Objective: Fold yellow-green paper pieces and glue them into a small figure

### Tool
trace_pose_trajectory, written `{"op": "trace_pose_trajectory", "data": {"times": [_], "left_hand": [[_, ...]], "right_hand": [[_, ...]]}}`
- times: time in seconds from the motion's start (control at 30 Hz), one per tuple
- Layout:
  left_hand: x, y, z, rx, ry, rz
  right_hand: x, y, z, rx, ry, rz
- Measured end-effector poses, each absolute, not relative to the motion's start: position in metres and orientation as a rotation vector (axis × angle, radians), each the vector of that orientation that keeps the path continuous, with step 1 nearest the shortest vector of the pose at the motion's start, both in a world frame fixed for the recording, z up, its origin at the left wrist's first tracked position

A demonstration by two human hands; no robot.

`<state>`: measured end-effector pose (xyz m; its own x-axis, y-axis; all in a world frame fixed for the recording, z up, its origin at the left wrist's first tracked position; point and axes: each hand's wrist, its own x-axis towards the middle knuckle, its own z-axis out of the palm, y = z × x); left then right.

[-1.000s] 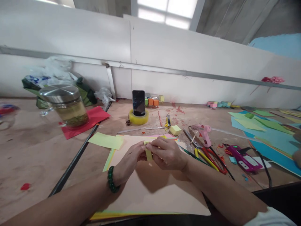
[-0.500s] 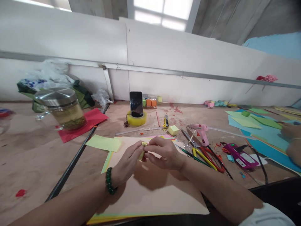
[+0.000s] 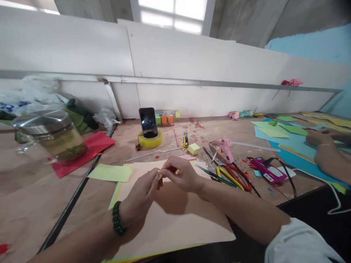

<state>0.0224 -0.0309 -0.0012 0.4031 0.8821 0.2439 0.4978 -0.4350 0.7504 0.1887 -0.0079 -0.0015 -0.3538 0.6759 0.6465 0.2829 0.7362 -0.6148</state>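
A small pale-yellow folded paper piece [image 3: 159, 174] sits between both hands' fingertips, above the large peach paper sheet [image 3: 175, 230]. The left hand [image 3: 141, 191] grasps it from the left; the right hand [image 3: 183, 176] pinches its right side, so neither grip is nearer. Fingers cover most of it; its long axis cannot be told. Beyond the right hand, a pale-yellow paper cube [image 3: 193, 148] rests on the brown desk [image 3: 24, 197].
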Motion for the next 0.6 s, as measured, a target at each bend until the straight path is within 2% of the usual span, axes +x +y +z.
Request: {"op": "trace_pose_trajectory", "data": {"times": [0.17,0.4,0.6], "left_hand": [[0.022,-0.031,0.004,2.084,1.155,0.9],[0.014,-0.024,0.0,1.947,1.098,0.903],[0.011,-0.019,0.0,2.214,1.138,0.9]], "right_hand": [[0.187,-0.006,-0.006,-0.753,-1.902,0.598],[0.188,-0.004,-0.001,-0.764,-1.988,0.37],[0.185,0.0,-0.003,-0.829,-2.111,0.334]]}}
